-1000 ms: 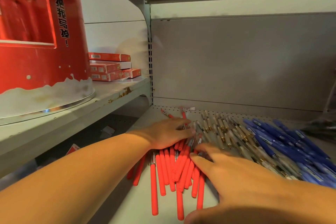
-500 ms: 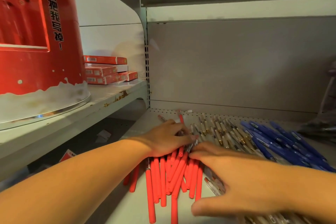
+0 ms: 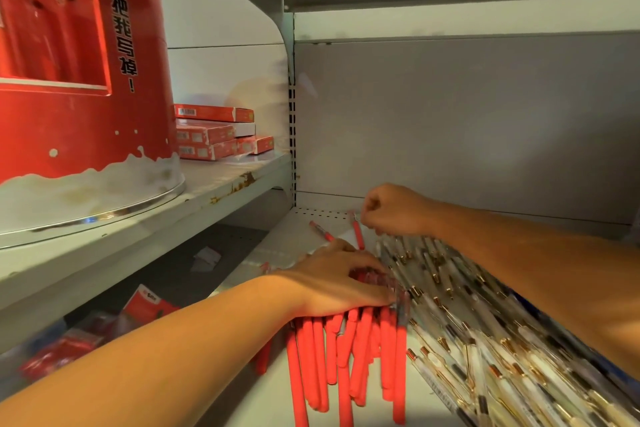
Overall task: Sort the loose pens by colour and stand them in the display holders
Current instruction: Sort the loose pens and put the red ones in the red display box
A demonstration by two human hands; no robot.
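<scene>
A heap of red pens (image 3: 346,357) lies on the white lower shelf (image 3: 277,392). My left hand (image 3: 341,281) rests palm down on the heap's far end, fingers curved over the pens. Two stray red pens lie further back: one (image 3: 357,234) beside my right hand, another (image 3: 320,230) to its left. My right hand (image 3: 394,210) is at the back of the shelf, fingers curled and pinching the top of the nearer stray red pen. To the right lies a spread of clear pens with gold trim (image 3: 485,340). My right forearm hides the blue pens.
A big red display stand (image 3: 79,80) with white lettering sits on the upper left shelf (image 3: 207,191), with stacked red boxes (image 3: 214,132) behind it. The grey back panel (image 3: 450,121) closes the shelf. Red packets (image 3: 149,302) lie on the floor below left.
My right hand left the near side of the red heap and reached to the back of the shelf, closing on a stray red pen. The left hand stayed on the heap.
</scene>
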